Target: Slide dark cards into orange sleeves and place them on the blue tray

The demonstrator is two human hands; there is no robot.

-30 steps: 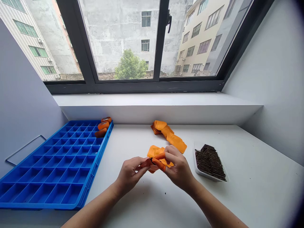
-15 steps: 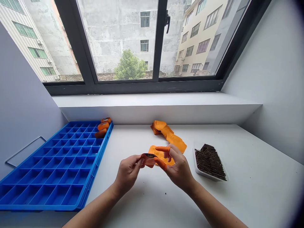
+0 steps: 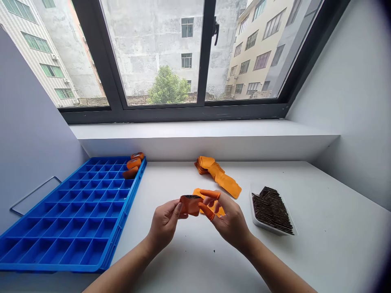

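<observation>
My left hand (image 3: 166,219) pinches the left edge of a small orange pouch (image 3: 191,206), whose mouth gapes at the top and shows something dark inside. On the right, my right hand (image 3: 224,211) wears orange finger cots on thumb and index finger. Those two fingers are spread apart at the pouch's right edge; whether the tips touch it I cannot tell. Behind that hand, more flat orange pouches (image 3: 197,191) lie partly hidden on the table.
A blue compartment tray (image 3: 117,219) stands at left, with several filled-looking orange pouches (image 3: 133,163) in its far right corner. A fanned stack of orange pouches (image 3: 226,182) lies at the back. To the right, a clear tub (image 3: 255,219) holds dark brown flat pieces (image 3: 271,209).
The pouch in my left hand has tipped so that more of its orange front shows and its mouth looks wider. My right hand has barely moved; the view has shifted slightly.
</observation>
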